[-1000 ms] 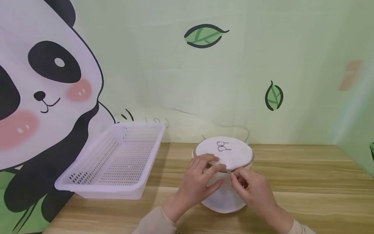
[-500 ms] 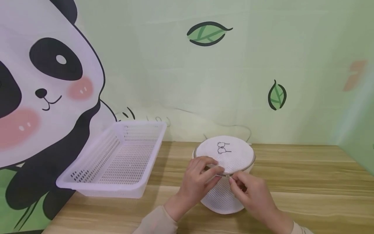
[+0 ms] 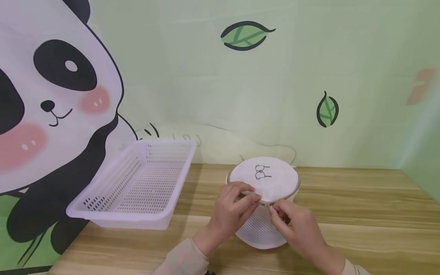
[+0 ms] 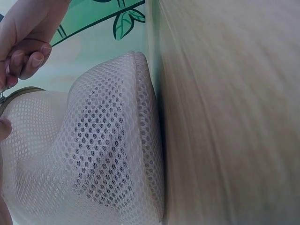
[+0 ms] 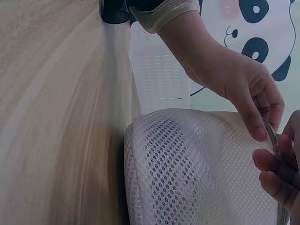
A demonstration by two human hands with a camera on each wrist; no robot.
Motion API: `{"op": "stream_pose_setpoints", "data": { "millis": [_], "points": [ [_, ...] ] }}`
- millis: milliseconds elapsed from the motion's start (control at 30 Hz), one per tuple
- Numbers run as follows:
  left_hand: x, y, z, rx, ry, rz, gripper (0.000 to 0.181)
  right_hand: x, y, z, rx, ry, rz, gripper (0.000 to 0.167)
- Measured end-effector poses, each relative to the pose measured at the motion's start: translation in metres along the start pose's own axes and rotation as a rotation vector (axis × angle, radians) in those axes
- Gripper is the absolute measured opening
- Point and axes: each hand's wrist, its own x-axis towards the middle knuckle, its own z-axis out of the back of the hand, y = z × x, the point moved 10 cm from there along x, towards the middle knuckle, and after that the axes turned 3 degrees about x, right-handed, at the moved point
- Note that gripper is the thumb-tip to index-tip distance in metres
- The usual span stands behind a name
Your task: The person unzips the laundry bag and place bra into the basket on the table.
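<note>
Left hand [image 3: 228, 210] is angled inward, thumb and fingertips set in a grip. Right hand [image 3: 298, 226] is angled in opposite, thumb and index pinched, remaining fingers curled. Both hands' fingertips are held near each other.

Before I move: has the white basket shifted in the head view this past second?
No. Judged against the panda picture behind it, the white basket shows no visible shift; both drift slightly together in frame.
</note>
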Motion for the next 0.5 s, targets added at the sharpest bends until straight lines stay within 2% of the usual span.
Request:
{"op": "stream_pose_setpoints", "data": {
  "millis": [500],
  "points": [
    [-0.0014, 0.0031, -0.0002, -0.013, 0.008, 0.01, 0.012, 0.0004, -0.0012, 0.0017, -0.032, -0.005, 0.001, 0.022]
  ]
}}
